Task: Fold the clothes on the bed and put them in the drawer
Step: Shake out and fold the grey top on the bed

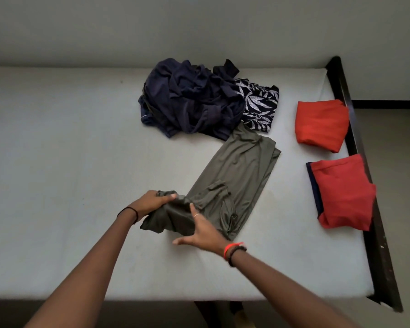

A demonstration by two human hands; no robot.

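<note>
Olive garment [232, 176] lies stretched mid-bed [57, 138], near end bunched. Your left hand [152, 202] clamps bunch, fingers curled; your right hand [200, 230] flat, fingers straight against fold. Fabric looks thin, limp, slick, so pinch hem corners and expect sliding.

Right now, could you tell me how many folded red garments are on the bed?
2. The farther red garment lies by the right edge of the bed; the nearer red garment lies beside it. The navy pile may hide more.

On bed [57, 138] — pile [189, 98] behind trousers [234, 176], folded stacks [321, 124] right
</note>
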